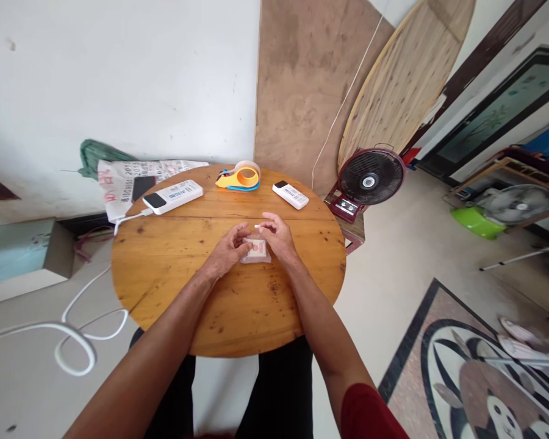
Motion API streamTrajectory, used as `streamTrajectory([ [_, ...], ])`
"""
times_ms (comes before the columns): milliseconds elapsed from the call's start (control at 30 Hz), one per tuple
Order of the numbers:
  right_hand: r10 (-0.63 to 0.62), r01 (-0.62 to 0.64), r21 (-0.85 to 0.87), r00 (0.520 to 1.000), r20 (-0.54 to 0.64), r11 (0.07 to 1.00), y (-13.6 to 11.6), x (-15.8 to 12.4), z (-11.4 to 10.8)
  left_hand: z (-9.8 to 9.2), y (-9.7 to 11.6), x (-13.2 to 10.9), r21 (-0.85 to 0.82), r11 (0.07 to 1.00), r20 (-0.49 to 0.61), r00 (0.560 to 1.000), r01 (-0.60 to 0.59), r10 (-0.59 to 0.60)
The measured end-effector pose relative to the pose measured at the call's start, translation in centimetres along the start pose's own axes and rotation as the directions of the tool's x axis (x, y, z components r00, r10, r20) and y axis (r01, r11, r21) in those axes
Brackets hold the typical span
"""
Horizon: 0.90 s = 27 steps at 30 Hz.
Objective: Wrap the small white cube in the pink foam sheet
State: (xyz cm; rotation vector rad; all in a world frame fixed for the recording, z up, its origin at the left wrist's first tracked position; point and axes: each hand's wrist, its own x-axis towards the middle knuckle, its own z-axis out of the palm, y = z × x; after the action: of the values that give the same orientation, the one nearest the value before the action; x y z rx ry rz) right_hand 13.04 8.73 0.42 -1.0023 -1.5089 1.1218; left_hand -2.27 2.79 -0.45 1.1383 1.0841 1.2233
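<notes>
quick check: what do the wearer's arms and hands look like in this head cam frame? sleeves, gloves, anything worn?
Both hands are bare: left hand, right hand. No gloves, rings or watch visible. Forearms uncovered. A dark red sleeve shows at the right upper arm; no left sleeve is in view.

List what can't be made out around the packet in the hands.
- Small packet, head view: print too small to read; edges covered by left hand and right hand.
- White piece at right fingertips: too small to identify.
- Remote label: too small to read.
</notes>
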Motion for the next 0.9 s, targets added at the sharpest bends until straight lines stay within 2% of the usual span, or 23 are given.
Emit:
streamTrajectory([
  [100, -0.031, 0.031, -0.021, 1.0, 0.002, 0.999, -0.2, 0.0, 0.0, 0.0, 0.0, 0.0, 0.005, 1.0, -0.005, 1.0, 0.003, -0.003],
  [367, -0.076, 0.085, -0.217, 0.996, 0.049, 0.973, 0.0, -0.1, -0.3, -0.1, -0.3, 0.1, -0.003, 1.0, 0.03, 0.999, -0.019, 0.019],
  [533, -0.111, 0.12, -0.192, 0.992, 0.056, 0.974, -0.4, -0.4, -0.1, -0.1, -0.4, 0.1, 0.029, 0.999, 0.04, 0.999, -0.015, 0.014],
  [800, -0.099, 0.104, -0.133, 0.994, 0.044, 0.986, -0.7, -0.7, -0.2, 0.1, -0.1, 0.0, 0.014, 0.999, 0.142, 0.989, -0.031, 0.028],
  [900, -0.089, 0.099, -0.113, 0.992, 0.086, 0.989, -1.1, -0.8, -0.5, 0.2, -0.1, 0.1, 0.009, 0.999, 0.123, 0.992, -0.031, 0.03],
])
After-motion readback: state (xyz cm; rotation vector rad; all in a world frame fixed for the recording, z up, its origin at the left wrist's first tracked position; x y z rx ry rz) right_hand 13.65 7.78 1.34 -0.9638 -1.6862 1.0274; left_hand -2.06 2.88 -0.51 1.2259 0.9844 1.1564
